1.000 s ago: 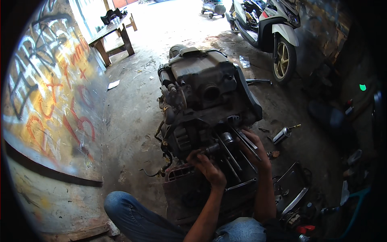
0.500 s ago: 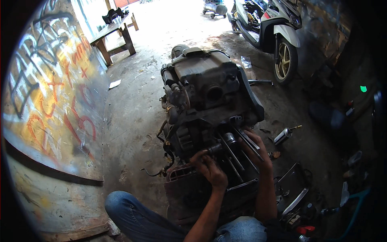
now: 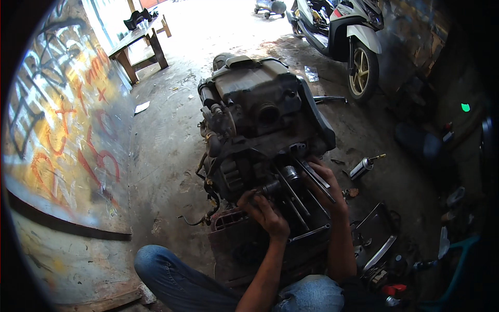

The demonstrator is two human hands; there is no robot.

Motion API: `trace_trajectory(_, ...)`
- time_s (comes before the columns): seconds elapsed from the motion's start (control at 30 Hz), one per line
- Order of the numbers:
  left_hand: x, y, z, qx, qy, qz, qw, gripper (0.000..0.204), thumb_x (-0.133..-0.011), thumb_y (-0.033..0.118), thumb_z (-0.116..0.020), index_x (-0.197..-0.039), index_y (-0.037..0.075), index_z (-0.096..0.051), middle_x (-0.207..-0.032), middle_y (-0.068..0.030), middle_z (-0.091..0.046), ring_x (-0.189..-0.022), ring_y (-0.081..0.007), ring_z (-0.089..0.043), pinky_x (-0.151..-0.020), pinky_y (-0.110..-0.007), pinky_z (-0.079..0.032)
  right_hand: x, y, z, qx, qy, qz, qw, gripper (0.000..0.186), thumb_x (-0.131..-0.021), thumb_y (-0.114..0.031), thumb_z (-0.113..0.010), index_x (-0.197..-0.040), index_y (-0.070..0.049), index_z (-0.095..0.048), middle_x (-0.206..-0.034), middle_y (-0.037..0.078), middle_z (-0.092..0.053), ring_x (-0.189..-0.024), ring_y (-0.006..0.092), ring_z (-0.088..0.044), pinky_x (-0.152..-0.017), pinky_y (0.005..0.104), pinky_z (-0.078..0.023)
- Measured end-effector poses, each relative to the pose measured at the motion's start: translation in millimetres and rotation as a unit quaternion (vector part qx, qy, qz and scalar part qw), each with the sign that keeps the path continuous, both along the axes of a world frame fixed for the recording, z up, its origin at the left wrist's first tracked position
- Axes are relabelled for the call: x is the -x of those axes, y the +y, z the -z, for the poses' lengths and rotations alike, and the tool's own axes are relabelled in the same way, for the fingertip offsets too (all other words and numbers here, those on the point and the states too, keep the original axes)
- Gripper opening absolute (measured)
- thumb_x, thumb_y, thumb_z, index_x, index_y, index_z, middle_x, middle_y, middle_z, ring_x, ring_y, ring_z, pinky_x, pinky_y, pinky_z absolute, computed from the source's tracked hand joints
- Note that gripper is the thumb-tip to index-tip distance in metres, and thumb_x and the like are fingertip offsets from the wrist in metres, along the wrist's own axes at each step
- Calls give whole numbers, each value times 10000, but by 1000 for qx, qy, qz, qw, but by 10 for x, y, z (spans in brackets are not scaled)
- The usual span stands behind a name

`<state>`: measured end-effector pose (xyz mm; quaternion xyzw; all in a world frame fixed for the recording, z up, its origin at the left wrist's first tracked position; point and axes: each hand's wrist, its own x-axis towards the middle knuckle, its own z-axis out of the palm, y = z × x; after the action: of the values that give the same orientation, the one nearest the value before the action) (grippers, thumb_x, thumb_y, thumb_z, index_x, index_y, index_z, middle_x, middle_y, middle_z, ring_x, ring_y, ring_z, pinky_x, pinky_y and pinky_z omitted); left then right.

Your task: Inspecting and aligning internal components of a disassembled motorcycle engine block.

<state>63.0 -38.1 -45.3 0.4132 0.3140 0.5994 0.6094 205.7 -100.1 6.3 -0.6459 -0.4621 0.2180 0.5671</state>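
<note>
A grimy engine [image 3: 249, 122] lies on the floor in front of me, its near end opened up. A silvery piston [image 3: 292, 174] shows there among several long metal studs [image 3: 297, 202]. My left hand [image 3: 266, 214] is closed at the left of the studs, beside a dark cylindrical part [image 3: 270, 187]; what its fingers grip is hidden. To the right of the piston, my right hand [image 3: 327, 182] bends its fingers in by a long flat metal strip [image 3: 319, 182]. The strip and engine partly cover those fingers, so what they hold cannot be made out.
A spray can [image 3: 362, 168] lies right of the engine. Loose parts and a dark panel [image 3: 375, 228] clutter the floor near my right forearm. A scooter [image 3: 343, 36] stands at the far right, a wooden bench [image 3: 136, 44] at the far left. A painted wall [image 3: 67, 119] borders the left side.
The whole scene sits slightly farther left in the picture. Both hands keep about the same places at the engine's near end.
</note>
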Motion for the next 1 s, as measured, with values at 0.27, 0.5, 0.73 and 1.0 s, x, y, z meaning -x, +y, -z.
trace_trajectory(0.27, -45, -66, -138, 2, -37, 16, 999, 190, -1087, 266, -377, -1220, 131, -376, -1094, -44, -431, -948, -108, -481, -848, -279, -434, -121, -67, 264, 3, 13, 25, 1000, 349, -875, -34, -707, -1181, 100, -606, -1219, 125, -586, -1135, 201, -588, -977, 303, -449)
trace_trajectory(0.5, -47, 10, -92, 13, -4, 20, 1000, 240, -1088, 310, -365, -1232, 117, -371, -1088, -56, -441, -957, -116, -511, -821, -285, -459, -44, -146, -251, 35, -60, 28, 997, 280, -926, -85, -669, -1160, 64, -630, -1208, 128, -600, -1136, 262, -590, -995, 347, -454)
trace_trajectory(0.73, -30, 4, -38, 22, 1, 24, 999, 277, -1075, 349, -411, -1241, 128, -389, -1072, -53, -464, -950, -125, -532, -759, -270, -485, 37, -1333, -264, 25, 21, 223, 974, 184, -977, -63, -572, -1122, 19, -650, -1134, 88, -619, -1061, 172, -615, -940, 304, -475)
trace_trajectory(1.0, 18, 119, 76, -55, 89, -35, 994, 318, -1059, 303, -447, -1272, 83, -361, -1094, -69, -461, -912, -132, -548, -838, -253, -495, 1463, -2841, 760, 206, 173, 493, 827, 157, -1002, -122, -552, -1080, -26, -649, -893, 23, -625, -785, 105, -605, -714, 275, -495)
